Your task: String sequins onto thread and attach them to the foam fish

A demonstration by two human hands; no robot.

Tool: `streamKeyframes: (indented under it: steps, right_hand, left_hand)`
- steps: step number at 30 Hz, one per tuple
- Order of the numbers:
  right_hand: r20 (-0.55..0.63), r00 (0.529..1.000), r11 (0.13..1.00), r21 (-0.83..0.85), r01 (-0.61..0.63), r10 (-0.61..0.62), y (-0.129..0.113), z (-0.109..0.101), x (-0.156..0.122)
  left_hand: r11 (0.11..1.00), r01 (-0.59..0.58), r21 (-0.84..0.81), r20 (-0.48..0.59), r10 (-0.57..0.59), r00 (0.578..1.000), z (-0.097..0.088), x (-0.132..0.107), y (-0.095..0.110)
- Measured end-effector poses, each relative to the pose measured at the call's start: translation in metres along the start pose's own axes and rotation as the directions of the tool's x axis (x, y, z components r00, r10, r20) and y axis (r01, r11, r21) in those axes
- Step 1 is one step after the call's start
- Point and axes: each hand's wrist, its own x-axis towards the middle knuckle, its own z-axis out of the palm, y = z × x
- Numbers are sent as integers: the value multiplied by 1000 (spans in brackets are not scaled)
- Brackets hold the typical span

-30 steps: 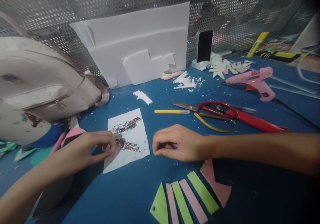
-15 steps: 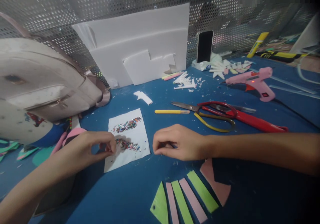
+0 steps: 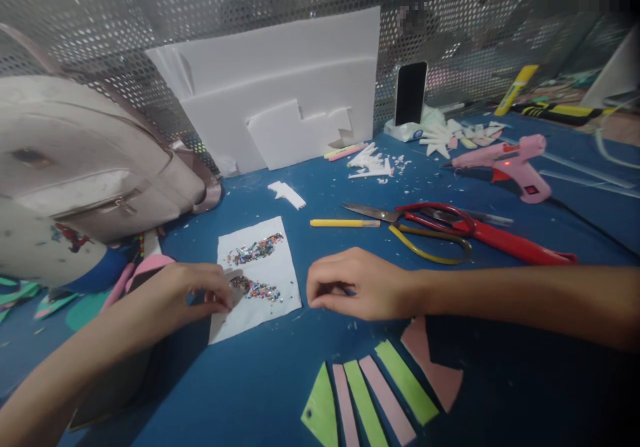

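Observation:
A white sheet of paper [image 3: 230, 327] lies on the blue table, bearing two strips of small multicoloured beads or sequins, an upper one [image 3: 257, 248] and a lower one [image 3: 263, 292]. My left hand [image 3: 205, 290] rests over the sheet's left side, fingers pinched together at the lower strip's left end. Whatever is between those fingertips, if anything, is too small to see. Just off the sheet's right edge, my right hand [image 3: 357, 284] sits on the table with fingers curled in. Its fingertips are partly hidden, so their contents cannot be made out.
Green and pink fish-shaped pieces [image 3: 373, 394] lie in front. Beyond my right hand are a yellow pen [image 3: 345, 223], scissors [image 3: 415, 217] and a pink glue gun [image 3: 505, 160]. A phone [image 3: 411, 94] stands behind, near white scraps [image 3: 370, 160]. A pale backpack [image 3: 90, 160] is at left.
My left hand's fingers have drawn closer together and moved slightly down at the beads. My right hand stays where it was.

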Motion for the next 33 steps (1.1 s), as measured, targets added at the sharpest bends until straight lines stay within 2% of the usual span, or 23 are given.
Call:
streamKeyframes:
  steps: [9,14,16,19,21,24,29,33]
  right_hand:
    - [-21,1000,1000,24,-10,10,0,1,0]
    - [-102,985,974,192,-117,139,1,0,2]
    - [-142,969,953,256,-163,204,1,-1,2]
    - [-183,949,932,309,-192,257,1,-2,3]
    - [-188,945,926,320,-198,267,1,-2,2]
    - [-183,947,928,315,-197,263,1,-2,2]
    - [-183,951,933,309,-185,249,1,-2,3]
    - [-180,952,934,305,-186,249,-1,-4,4]
  left_hand:
    - [1000,-18,4,-19,18,1000,1,2,2]
    - [998,-34,-60,-172,23,985,-3,0,9]
    - [989,-18,-143,-264,-20,964,-1,0,18]
    - [927,28,-373,-361,-173,916,11,3,35]
    - [868,42,-495,-346,-241,907,23,8,45]
    - [801,5,-598,-330,-252,910,39,17,52]
    - [830,-83,-551,-410,-183,894,46,23,51]
    - [848,-101,-520,-479,-192,857,45,20,54]
